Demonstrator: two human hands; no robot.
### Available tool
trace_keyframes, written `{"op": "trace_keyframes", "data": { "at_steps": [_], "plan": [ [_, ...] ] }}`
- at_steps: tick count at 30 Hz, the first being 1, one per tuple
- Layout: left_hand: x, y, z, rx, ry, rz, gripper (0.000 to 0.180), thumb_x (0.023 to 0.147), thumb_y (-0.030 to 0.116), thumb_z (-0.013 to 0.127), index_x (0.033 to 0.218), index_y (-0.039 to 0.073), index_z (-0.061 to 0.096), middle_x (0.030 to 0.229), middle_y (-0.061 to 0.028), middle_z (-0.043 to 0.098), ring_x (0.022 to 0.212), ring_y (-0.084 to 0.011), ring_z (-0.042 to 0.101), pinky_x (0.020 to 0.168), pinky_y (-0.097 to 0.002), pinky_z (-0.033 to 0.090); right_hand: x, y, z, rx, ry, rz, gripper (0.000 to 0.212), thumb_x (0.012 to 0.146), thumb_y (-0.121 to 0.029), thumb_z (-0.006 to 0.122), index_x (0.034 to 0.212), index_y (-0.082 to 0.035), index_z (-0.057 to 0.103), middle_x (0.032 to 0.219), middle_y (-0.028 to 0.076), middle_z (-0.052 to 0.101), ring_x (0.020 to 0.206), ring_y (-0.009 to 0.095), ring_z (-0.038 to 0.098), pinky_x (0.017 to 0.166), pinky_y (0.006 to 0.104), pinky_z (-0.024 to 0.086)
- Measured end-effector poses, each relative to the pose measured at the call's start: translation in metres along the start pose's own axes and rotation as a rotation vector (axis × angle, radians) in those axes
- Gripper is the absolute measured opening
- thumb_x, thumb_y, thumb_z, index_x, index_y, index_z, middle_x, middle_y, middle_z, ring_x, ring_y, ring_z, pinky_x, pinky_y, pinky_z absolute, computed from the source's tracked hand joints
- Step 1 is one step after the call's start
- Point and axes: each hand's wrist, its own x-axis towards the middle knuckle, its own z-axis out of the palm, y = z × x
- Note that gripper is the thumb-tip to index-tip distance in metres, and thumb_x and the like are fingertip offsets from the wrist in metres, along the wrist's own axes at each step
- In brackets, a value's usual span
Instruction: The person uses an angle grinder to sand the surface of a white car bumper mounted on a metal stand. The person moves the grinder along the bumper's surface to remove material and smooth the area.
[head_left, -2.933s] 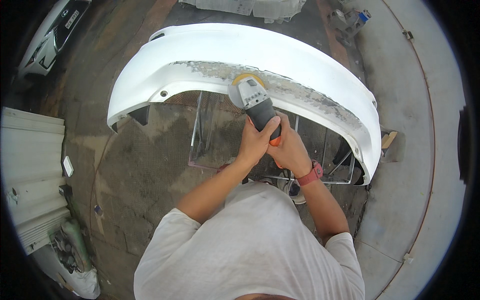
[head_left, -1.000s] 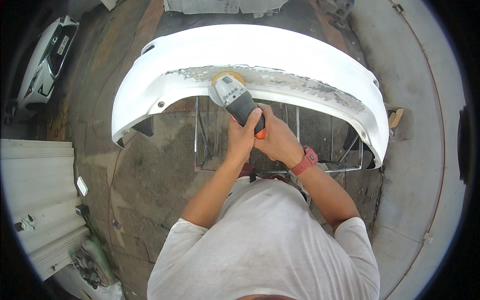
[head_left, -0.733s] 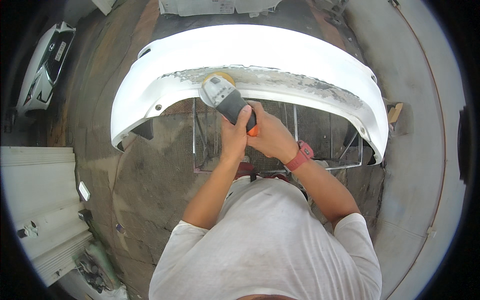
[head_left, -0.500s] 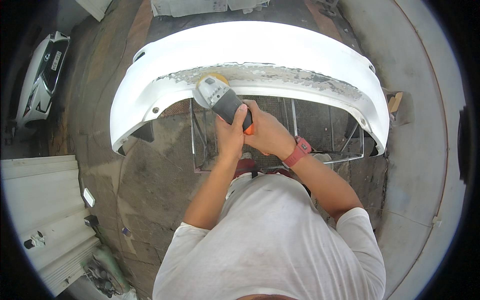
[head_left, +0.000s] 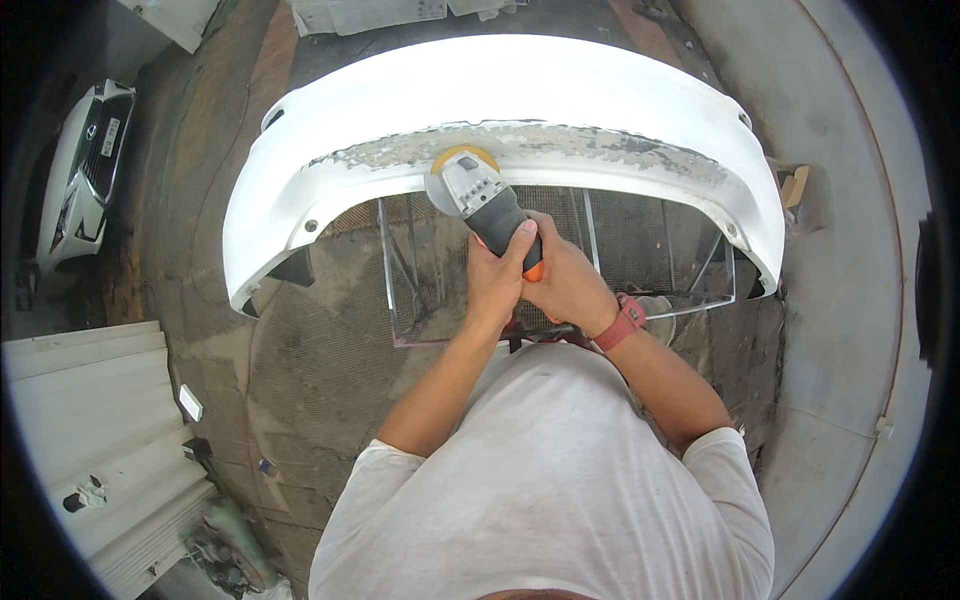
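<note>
A white car bumper (head_left: 560,85) spans the upper middle, its ends curving toward me. Along its lower part runs a band of worn paint (head_left: 590,145), grey and beige in patches. Both my hands are closed round the body of an angle grinder (head_left: 495,213), black and grey with orange at its rear. The yellow disc at its head lies against the worn band, left of centre; the exact contact is hidden. My left hand (head_left: 498,275) wraps the body from the left, thumb on top. My right hand (head_left: 568,270) grips the rear from the right, below a red wristwatch.
A metal frame stand (head_left: 390,270) is under the bumper. A white car front (head_left: 88,170) is at the far left. Ribbed pale panels (head_left: 100,400) and a greenish machine (head_left: 228,545) are at the lower left. A grey wall (head_left: 840,300) rises on the right, near a cardboard box (head_left: 795,187).
Both my hands and the angle grinder have moved to the right along the worn band. My grip on it looks the same.
</note>
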Motion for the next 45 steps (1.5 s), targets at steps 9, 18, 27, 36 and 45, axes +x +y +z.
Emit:
{"op": "trace_keyframes", "data": {
  "at_steps": [9,18,27,36,45],
  "plan": [
    [0.007,0.006,0.006,0.163,-0.033,-0.026,0.053,0.106,0.026,0.081,0.145,-0.001,0.058,0.129,-0.0115,0.071,0.115,-0.0196,0.07,0.1,-0.0362,0.059,-0.012,0.006,-0.007,0.058,0.089,0.029,0.084,0.09,-0.03,0.086,0.153,0.002,0.041,0.125,0.038,0.071,0.111,0.056,0.073,0.092,0.0582,0.06],
    [-0.005,-0.007,0.01,-0.167,-0.324,-0.19,0.058,0.111,0.042,0.065,0.152,0.002,0.053,0.137,-0.015,0.067,0.131,-0.0294,0.066,0.119,-0.0497,0.055,-0.125,0.029,-0.057,0.101,-0.024,-0.168,0.112,0.088,-0.02,0.09,0.179,-0.008,0.026,0.152,0.024,0.065,0.119,0.042,0.075,0.094,0.05,0.06],
    [-0.063,-0.03,0.124,-0.17,-0.629,-0.263,0.055,0.11,0.045,0.068,0.142,0.002,0.057,0.133,-0.0111,0.066,0.127,-0.0231,0.067,0.124,-0.0468,0.053,-0.235,0.074,-0.065,-0.054,0.385,-0.047,0.099,0.093,-0.029,0.086,0.178,-0.02,0.035,0.128,0.009,0.079,0.103,0.034,0.08,0.084,0.0454,0.063],
    [-0.148,-0.128,0.254,0.107,-0.746,-0.318,0.065,0.117,0.058,0.054,0.152,0.004,0.054,0.133,-0.0149,0.069,0.123,-0.0293,0.068,0.112,-0.05,0.057,-0.383,0.154,-0.126,0.125,0.579,0.056,0.103,0.092,-0.036,0.088,0.178,-0.017,0.034,0.132,0.014,0.077,0.114,0.038,0.077,0.09,0.0454,0.062],
    [-0.224,-0.208,0.375,-0.182,-1.004,-0.601,0.082,0.117,0.07,0.033,0.165,0.005,0.048,0.155,-0.0216,0.063,0.133,-0.0372,0.067,0.115,-0.0531,0.057,-0.463,0.213,-0.17,0.362,0.818,0.04,0.114,0.099,-0.022,0.082,0.178,0.001,0.004,0.179,0.034,0.03,0.15,0.051,0.056,0.124,0.0476,0.047]
  ]
}}
